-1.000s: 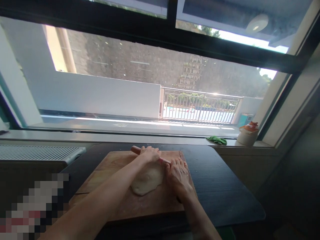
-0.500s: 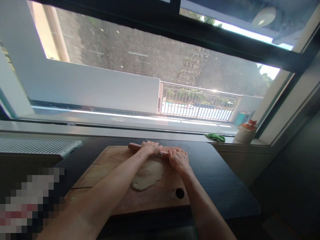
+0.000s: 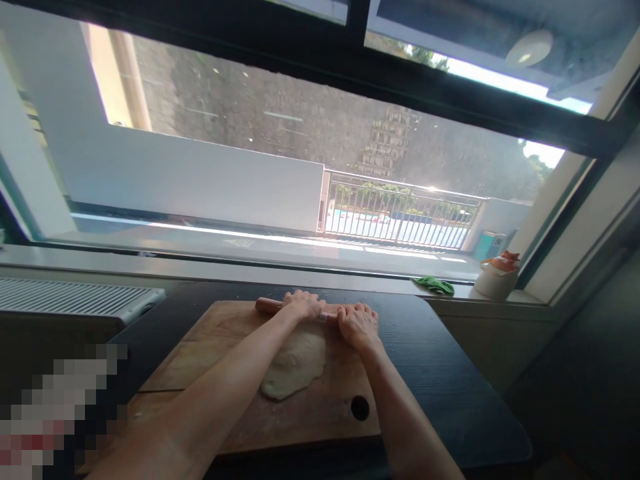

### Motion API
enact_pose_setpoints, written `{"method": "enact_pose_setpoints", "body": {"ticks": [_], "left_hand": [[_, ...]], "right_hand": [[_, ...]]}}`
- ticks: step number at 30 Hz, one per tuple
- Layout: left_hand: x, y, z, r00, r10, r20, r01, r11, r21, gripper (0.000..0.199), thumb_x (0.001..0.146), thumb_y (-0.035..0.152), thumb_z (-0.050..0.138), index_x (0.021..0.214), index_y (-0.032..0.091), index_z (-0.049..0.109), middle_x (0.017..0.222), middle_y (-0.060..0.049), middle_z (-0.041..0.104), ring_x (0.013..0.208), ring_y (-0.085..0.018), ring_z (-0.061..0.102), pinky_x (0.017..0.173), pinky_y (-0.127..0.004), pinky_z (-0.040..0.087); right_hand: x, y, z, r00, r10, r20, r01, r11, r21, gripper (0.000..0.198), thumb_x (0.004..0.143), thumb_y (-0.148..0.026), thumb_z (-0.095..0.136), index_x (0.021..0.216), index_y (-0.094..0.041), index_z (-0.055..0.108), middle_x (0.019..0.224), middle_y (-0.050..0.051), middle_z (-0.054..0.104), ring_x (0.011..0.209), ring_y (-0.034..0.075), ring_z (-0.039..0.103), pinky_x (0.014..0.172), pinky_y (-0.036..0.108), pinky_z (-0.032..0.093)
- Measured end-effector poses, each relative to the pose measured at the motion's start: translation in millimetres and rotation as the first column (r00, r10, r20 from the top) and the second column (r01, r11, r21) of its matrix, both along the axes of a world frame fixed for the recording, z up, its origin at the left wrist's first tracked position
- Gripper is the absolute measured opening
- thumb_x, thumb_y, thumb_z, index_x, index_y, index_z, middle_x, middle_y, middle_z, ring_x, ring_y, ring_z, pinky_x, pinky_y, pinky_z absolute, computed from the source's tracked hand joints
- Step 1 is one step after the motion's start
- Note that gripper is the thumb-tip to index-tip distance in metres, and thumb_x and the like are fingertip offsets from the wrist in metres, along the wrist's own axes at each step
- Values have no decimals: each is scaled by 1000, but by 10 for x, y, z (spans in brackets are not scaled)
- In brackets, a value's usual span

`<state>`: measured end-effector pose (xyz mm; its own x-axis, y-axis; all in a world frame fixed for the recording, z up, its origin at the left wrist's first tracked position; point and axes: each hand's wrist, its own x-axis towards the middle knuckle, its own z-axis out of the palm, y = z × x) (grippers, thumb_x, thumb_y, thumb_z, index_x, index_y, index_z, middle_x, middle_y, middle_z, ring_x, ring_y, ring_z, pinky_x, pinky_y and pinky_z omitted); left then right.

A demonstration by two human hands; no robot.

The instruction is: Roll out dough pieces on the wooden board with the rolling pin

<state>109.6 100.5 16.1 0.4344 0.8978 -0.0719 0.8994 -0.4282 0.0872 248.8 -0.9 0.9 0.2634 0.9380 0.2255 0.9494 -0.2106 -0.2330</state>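
A wooden rolling pin [image 3: 269, 305] lies crosswise near the far edge of a wooden cutting board [image 3: 195, 347]. My left hand [image 3: 303, 305] is closed over its middle, and my right hand [image 3: 359, 321] presses on its right part. Below the pin, a flattened piece of pale dough [image 3: 296, 363] rests on the board, its left side partly covered by my left forearm. Whether the pin touches the dough's far edge is hidden by my hands. The board has a round dark hole near its front right corner.
The board sits on a dark table [image 3: 440, 373] under a wide window. A green cloth [image 3: 434, 286] and a white pot with an orange top [image 3: 496, 277] stand on the sill at right. A white radiator [image 3: 75, 300] is at the left.
The whole view has tilted slightly, so the board and table appear a little lower. Both hands remain on the rolling pin at the board's far side, with hardly any shift.
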Motion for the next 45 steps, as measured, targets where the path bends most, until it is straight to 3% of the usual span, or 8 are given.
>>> {"method": "enact_pose_setpoints", "body": {"ticks": [7, 11, 15, 20, 25, 33, 38, 45], "left_hand": [[99, 289, -78, 994, 99, -46, -104, 989, -103, 46, 81, 50, 37, 114, 28, 59, 135, -11, 51, 121, -34, 46, 94, -57, 35], [-118, 378, -63, 988, 141, -59, -149, 978, -150, 50, 76, 49, 45, 120, 30, 56, 136, -10, 50, 119, -34, 48, 94, -54, 37], [-473, 235, 40, 976, 205, -67, -211, 973, -91, 51, 80, 47, 41, 124, 23, 54, 136, -14, 49, 124, -38, 41, 97, -61, 28], [-677, -167, 127, 997, 33, -76, -30, 999, 46, 38, 88, 37, 30, 106, 26, 62, 127, -11, 56, 121, -32, 43, 96, -66, 24], [-710, -311, 99, 997, -14, -73, 22, 994, 103, 39, 89, 30, 29, 108, 24, 62, 127, -13, 56, 126, -32, 38, 98, -65, 24], [-730, 66, -52, 999, -1, -55, 0, 1000, -24, 47, 88, 43, 32, 130, 30, 49, 142, -10, 43, 131, -32, 32, 100, -65, 22], [-740, 157, -61, 1000, 24, -18, -26, 993, -114, 49, 84, 53, 37, 126, 33, 52, 142, -10, 43, 127, -34, 38, 98, -65, 24], [-705, 174, -45, 992, 117, 49, -113, 991, -78, 50, 85, 49, 31, 125, 28, 52, 138, -12, 46, 128, -31, 38, 100, -62, 26]], "right_hand": [[74, 174, -3, 1000, -12, 6, 12, 1000, -23, 46, 92, -40, 26, 101, -17, 65, 115, 15, 59, 113, 29, 47, 91, 45, 31], [31, 72, -16, 1000, 19, 12, -19, 1000, 19, 47, 92, -39, 24, 105, -16, 64, 124, 15, 55, 121, 30, 40, 96, 46, 28], [-56, -136, -96, 999, 37, -7, -37, 999, 23, 52, 94, -41, 22, 119, -13, 58, 138, 15, 44, 130, 29, 31, 104, 42, 21], [-123, -276, -109, 997, 67, 29, -69, 996, 65, 50, 95, -37, 20, 126, -12, 50, 135, 15, 46, 132, 24, 30, 104, 37, 22], [-143, 58, 106, 969, 234, 76, -213, 953, -215, 43, 93, -32, 25, 112, -16, 60, 121, 15, 56, 118, 28, 44, 97, 43, 30], [-152, 802, 112, 958, 285, -13, -268, 883, -386, 38, 87, -37, 33, 113, -26, 59, 124, 10, 54, 118, 29, 45, 92, 49, 35], [-116, 895, 81, 940, 341, -37, -323, 844, -429, 41, 89, -39, 27, 115, -27, 56, 128, 9, 50, 120, 28, 43, 93, 48, 35], [-107, 936, 86, 932, 361, -35, -343, 846, -407, 40, 88, -38, 26, 115, -29, 56, 129, 7, 49, 119, 28, 44, 92, 47, 36]]}}
